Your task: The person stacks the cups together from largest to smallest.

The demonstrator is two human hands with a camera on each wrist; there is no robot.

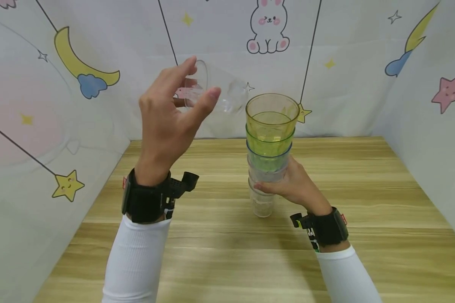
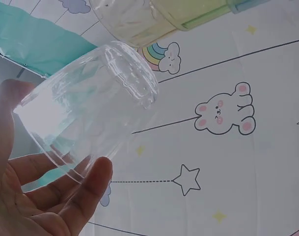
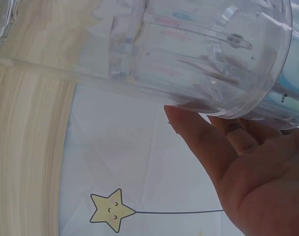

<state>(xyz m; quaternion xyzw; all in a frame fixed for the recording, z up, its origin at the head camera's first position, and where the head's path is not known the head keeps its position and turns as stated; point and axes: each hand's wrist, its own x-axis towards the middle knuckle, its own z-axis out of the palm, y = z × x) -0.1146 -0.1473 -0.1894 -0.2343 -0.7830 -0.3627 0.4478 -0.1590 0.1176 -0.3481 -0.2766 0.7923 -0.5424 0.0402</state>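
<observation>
A clear plastic cup (image 1: pixel 229 90) is held tilted on its side by my left hand (image 1: pixel 168 113), thumb and fingers around its rim. Its base points right, toward the top of a tall stack of nested cups. The left wrist view shows this cup (image 2: pixel 85 108) close to the stack's upper end. Topmost in the stack is a yellow cup (image 1: pixel 271 115), mouth up. Under it come a green cup (image 1: pixel 269 147), a blue-rimmed one and clear cups (image 1: pixel 261 204). My right hand (image 1: pixel 297 185) grips the stack at the clear cups, thumb across the front.
A wood-grain table (image 1: pixel 212 244) lies below both hands. Behind it and at both sides hangs a white cloth backdrop (image 1: pixel 345 97), printed with a rabbit, moons and stars.
</observation>
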